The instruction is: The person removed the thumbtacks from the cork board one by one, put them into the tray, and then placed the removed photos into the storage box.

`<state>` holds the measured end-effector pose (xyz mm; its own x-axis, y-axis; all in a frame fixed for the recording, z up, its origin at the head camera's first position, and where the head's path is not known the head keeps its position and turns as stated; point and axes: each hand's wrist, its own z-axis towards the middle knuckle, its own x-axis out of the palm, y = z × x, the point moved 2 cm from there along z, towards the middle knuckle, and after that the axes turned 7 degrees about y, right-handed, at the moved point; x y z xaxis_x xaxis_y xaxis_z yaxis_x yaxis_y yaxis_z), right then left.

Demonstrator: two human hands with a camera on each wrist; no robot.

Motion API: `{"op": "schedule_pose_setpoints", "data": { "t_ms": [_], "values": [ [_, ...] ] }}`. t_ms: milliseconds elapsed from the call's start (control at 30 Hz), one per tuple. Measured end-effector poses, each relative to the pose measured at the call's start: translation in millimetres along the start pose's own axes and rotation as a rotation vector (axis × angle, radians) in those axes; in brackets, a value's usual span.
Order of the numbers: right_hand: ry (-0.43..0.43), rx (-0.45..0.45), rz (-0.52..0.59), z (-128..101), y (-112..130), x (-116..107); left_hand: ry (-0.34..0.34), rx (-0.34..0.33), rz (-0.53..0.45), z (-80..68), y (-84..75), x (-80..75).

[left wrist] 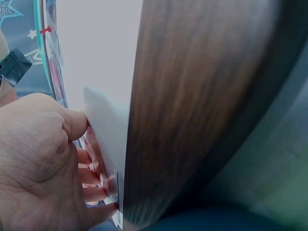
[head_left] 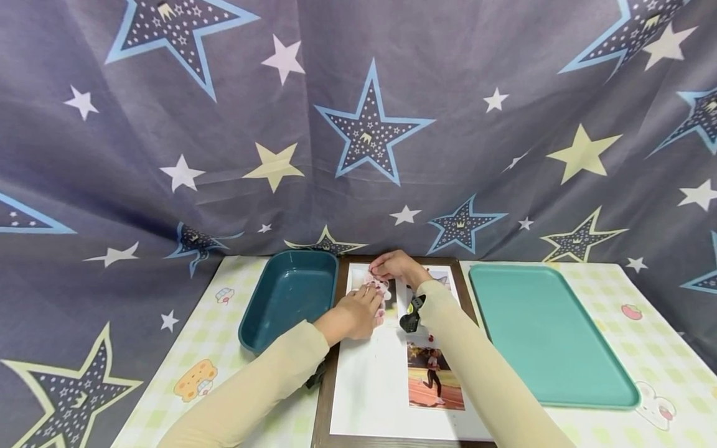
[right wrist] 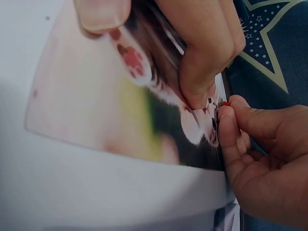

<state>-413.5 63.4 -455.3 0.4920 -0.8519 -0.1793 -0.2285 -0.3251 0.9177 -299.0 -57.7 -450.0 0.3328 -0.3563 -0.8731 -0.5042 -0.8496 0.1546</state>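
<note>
Right hand (right wrist: 269, 161) pinches red pin (right wrist: 225, 103), seemingly; left hand (head_left: 357, 313), spread, presses photo (right wrist: 91, 110); uneven pressure could skew it.

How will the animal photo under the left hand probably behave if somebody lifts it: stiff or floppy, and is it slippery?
The animal photo is probably light and rather floppy, since its edge looks paper-thin. Its smooth face may be somewhat slippery, as it seems to show soft reflections in the left-wrist view.

Green-checked tablecloth (head_left: 213, 336) under a dark teal bin (head_left: 291, 305), brown-framed white board (head_left: 364, 386) and mint-green tray (head_left: 543, 330).
</note>
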Motion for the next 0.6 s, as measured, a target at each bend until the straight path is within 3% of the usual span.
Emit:
{"op": "schedule_pose_setpoints", "data": {
  "t_ms": [600],
  "values": [
    [0.034, -0.006, -0.003, -1.0, 1.4, -1.0, -0.022, 0.005, 0.013, -3.3, -1.4, -2.3]
  ]
}}
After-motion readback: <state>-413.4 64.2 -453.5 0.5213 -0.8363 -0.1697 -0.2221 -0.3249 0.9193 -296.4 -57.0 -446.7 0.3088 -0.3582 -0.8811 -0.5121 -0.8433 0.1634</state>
